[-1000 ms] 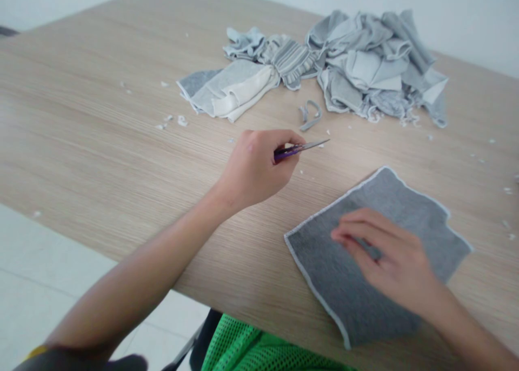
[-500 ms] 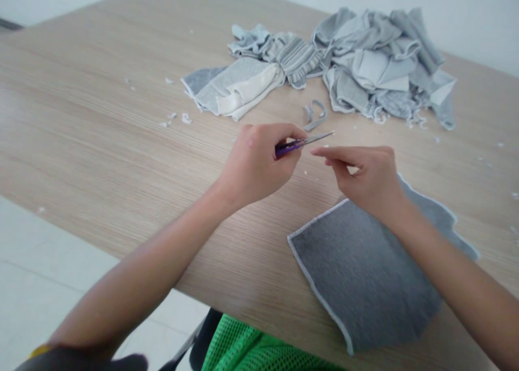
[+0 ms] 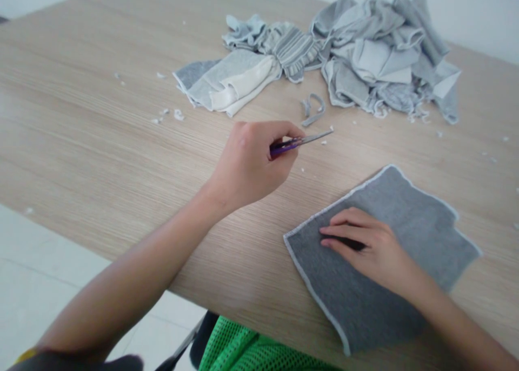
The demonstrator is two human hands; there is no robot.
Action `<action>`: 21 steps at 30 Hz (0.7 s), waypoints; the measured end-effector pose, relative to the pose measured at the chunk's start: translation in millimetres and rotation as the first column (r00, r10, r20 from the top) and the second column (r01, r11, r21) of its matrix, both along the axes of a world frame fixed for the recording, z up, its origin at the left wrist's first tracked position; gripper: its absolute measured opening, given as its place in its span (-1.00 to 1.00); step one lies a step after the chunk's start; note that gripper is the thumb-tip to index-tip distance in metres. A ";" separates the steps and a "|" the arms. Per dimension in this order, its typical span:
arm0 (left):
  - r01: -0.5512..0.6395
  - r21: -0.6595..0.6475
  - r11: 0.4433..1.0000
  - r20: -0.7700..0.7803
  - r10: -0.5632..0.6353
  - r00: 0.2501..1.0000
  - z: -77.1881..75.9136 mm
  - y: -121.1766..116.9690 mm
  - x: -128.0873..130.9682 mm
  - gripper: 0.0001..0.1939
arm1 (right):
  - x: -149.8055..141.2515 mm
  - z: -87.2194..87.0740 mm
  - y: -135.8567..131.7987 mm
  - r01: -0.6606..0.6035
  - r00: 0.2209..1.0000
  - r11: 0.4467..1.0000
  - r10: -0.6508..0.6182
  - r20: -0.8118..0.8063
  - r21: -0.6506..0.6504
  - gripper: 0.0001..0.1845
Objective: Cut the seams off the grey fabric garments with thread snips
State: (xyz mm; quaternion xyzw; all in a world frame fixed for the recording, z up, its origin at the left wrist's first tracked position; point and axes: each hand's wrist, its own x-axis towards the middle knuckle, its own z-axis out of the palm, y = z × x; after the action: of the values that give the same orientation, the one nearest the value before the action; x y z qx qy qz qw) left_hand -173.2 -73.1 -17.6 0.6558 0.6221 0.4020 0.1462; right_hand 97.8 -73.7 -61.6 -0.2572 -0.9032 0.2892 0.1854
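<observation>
My left hand is closed around small purple-handled scissors, blades together and pointing right, just above the wooden table. My right hand lies on a dark grey cloth with a pale stitched edge, near the table's front right. Its fingers are stretched out flat on the cloth, pointing left. The scissors' tip is well apart from the cloth.
A heap of grey and white fabric pieces lies at the back. In front of it sit a folded grey-and-cream piece and a small curled grey strip. Tiny white scraps dot the table. The table's front edge runs close below my arms.
My right hand, raised near the scissors' tip half a second ago, has come back down flat onto the grey cloth. The left hand with the scissors has barely moved.
</observation>
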 end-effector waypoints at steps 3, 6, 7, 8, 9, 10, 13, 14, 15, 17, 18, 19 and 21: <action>0.012 -0.001 1.000 -0.001 -0.012 1.000 -1.6 0.8 0.1 -0.79 | -4.0 -8.6 -4.1 0.001 0.996 0.999 0.003 -0.085 0.051 -0.87; 0.021 0.004 1.000 0.003 -0.021 1.000 -1.7 1.2 -0.1 -0.80 | -3.6 -9.0 -6.8 -0.012 0.991 0.997 0.021 -0.132 0.073 -0.81; 0.022 0.004 1.000 0.003 -0.022 1.000 -1.5 1.1 -0.1 -0.80 | -2.8 -6.7 -7.0 -0.003 0.990 0.998 0.012 -0.143 0.064 -0.80; 0.021 0.003 1.000 0.003 -0.021 1.000 -1.1 1.0 -0.1 -0.80 | -2.0 -3.0 -6.5 0.019 0.989 0.999 -0.012 -0.151 0.048 -0.80; 0.018 0.002 1.000 0.004 -0.019 1.000 -0.6 0.7 0.0 -0.80 | -1.6 2.1 -5.3 0.058 0.987 0.998 -0.052 -0.153 0.031 -0.81; 0.013 0.002 1.000 0.006 -0.013 1.000 0.0 0.5 0.0 -0.80 | -2.0 8.1 -3.2 0.108 0.983 0.994 -0.103 -0.152 0.025 -0.82; -0.013 0.007 1.000 0.001 0.013 1.000 1.7 -0.3 -0.5 -0.80 | -10.1 26.4 8.6 0.247 0.964 0.962 -0.233 -0.130 0.113 -0.85; -0.023 0.012 1.000 -0.004 0.023 1.000 2.2 -0.4 -0.9 -0.79 | -15.8 30.6 14.2 0.269 0.960 0.950 -0.250 -0.128 0.161 -0.87; -0.028 0.016 0.999 -0.008 0.028 1.000 2.6 -0.4 -1.4 -0.79 | -23.0 33.2 20.3 0.273 0.960 0.941 -0.252 -0.125 0.201 -0.87; -0.025 0.017 1.000 -0.009 0.025 1.000 2.7 0.1 -2.8 -0.79 | -41.3 33.7 34.2 0.257 0.965 0.933 -0.234 -0.116 0.251 -0.86; -0.021 0.017 1.000 -0.005 0.021 1.000 2.4 0.6 -3.5 -0.79 | -51.7 32.2 41.5 0.231 0.972 0.936 -0.210 -0.105 0.264 -0.83; -0.015 0.017 1.000 0.000 0.015 1.000 2.0 1.3 -4.3 -0.79 | -62.4 30.1 48.7 0.191 0.981 0.942 -0.174 -0.084 0.276 -0.77; -0.006 0.020 1.000 0.007 0.006 1.000 0.9 2.8 -5.5 -0.78 | -82.0 26.6 61.4 0.090 0.996 0.947 -0.088 -0.018 0.308 -0.63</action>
State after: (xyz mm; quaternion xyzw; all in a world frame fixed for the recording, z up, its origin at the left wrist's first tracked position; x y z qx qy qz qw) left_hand -178.7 -70.3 -16.8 0.6539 0.6193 0.4111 0.1407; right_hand 15.8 -12.3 -35.0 -0.2651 -0.9244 0.1365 0.2378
